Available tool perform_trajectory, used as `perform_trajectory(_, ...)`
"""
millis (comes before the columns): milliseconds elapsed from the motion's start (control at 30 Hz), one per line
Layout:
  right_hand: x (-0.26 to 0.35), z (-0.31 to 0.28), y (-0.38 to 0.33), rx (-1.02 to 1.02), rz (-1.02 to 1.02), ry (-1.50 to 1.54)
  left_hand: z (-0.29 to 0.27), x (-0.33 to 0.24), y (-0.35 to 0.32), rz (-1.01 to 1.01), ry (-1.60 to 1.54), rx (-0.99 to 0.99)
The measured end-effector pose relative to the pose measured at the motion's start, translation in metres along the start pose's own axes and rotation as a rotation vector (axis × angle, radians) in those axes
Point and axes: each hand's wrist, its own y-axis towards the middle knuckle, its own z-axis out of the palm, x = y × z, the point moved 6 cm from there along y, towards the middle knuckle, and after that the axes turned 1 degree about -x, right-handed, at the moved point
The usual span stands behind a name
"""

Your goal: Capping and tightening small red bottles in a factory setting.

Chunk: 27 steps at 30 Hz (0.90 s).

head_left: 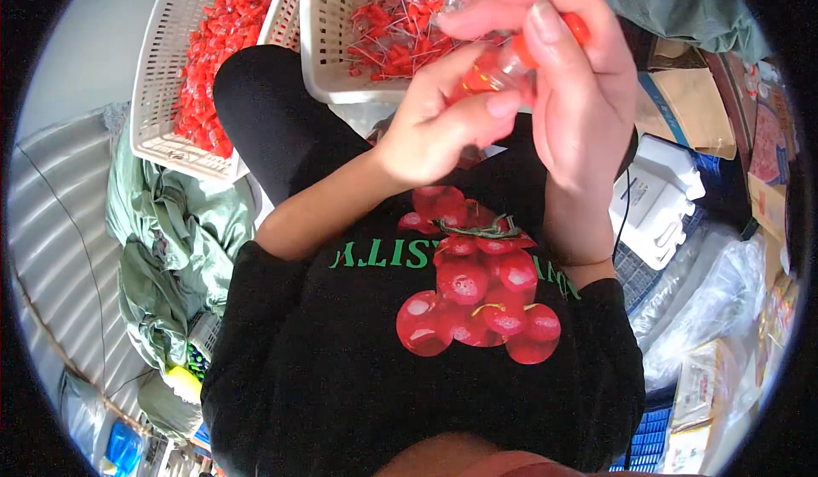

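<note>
Both hands are raised together in front of my chest at the near rim of a white basket. Closed around a small clear-and-red plastic piece (pixel 509 61) is my left hand (pixel 434 128), its thumb and fingers along the lower end. My right hand (pixel 588 94) grips the upper end of the same piece, thumb pressed on its red part. A red rounded tip shows between the right fingers. The fingers hide much of the piece, so I cannot tell its exact kind or whether its parts are joined.
Beyond my hands a white basket (pixel 341 96) holds red parts with thin stems and clear rounded pieces. Another white basket (pixel 153 111) at the left is filled with small red parts. Green cloth (pixel 170 238) lies left; a white plastic container (pixel 660 200) and clear plastic film (pixel 707 298) lie right.
</note>
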Motion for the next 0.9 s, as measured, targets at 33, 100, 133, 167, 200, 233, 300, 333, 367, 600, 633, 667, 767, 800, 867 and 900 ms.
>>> perform_trajectory(33, -0.001, 0.001, -0.001, -0.01, 0.017, -0.06, 0.003, -0.002, 0.001, 0.002, 0.002, 0.003)
perform_trajectory(100, 0.002, 0.004, -0.004, 0.007, -0.041, -0.117, 0.015, 0.0, 0.002, -0.06, -0.142, 0.015)
perform_trajectory(133, 0.004, 0.006, -0.005, 0.026, -0.094, -0.17, 0.019, 0.001, 0.004, -0.091, -0.213, 0.019)
perform_trajectory(167, 0.006, 0.008, -0.005, 0.044, -0.146, -0.224, 0.022, 0.001, 0.009, -0.089, -0.212, 0.021)
perform_trajectory(200, 0.006, 0.008, -0.003, 0.046, -0.148, -0.225, 0.021, -0.011, 0.014, 0.1, 0.073, -0.035)
perform_trajectory(233, 0.006, 0.008, -0.002, 0.047, -0.155, -0.235, 0.023, -0.022, 0.017, 0.289, 0.358, -0.092)
perform_trajectory(300, 0.006, 0.007, 0.001, 0.052, -0.167, -0.256, 0.025, -0.034, 0.015, 0.478, 0.644, -0.151)
perform_trajectory(333, 0.005, 0.006, 0.002, 0.055, -0.166, -0.256, 0.021, -0.031, 0.016, 0.396, 0.575, -0.153)
perform_trajectory(367, 0.002, 0.004, 0.002, 0.105, -0.129, -0.17, 0.017, -0.027, 0.017, 0.314, 0.505, -0.155)
perform_trajectory(600, -0.017, 0.003, 0.02, 0.24, -0.054, 0.384, 0.023, 0.0, 0.023, -0.24, -0.618, 0.204)
perform_trajectory(633, -0.017, -0.003, 0.024, 0.145, -0.063, 0.256, 0.015, -0.01, 0.031, -0.174, -0.269, -0.028)
perform_trajectory(667, -0.015, -0.008, 0.027, 0.05, -0.072, 0.13, 0.003, -0.02, 0.033, -0.104, 0.083, -0.255)
perform_trajectory(767, -0.007, -0.005, 0.038, -0.154, 0.009, 0.129, -0.011, -0.025, 0.043, 0.007, 0.241, -0.255)
perform_trajectory(800, -0.003, -0.004, 0.038, -0.278, 0.096, 0.243, -0.014, -0.029, 0.046, 0.058, 0.316, -0.247)
perform_trajectory(867, -0.009, -0.013, 0.035, -0.404, 0.184, 0.361, -0.006, -0.017, 0.049, -0.142, -0.127, -0.035)
perform_trajectory(900, -0.008, -0.022, 0.034, -0.254, 0.061, 0.249, 0.01, -0.011, 0.045, -0.336, -0.569, 0.174)
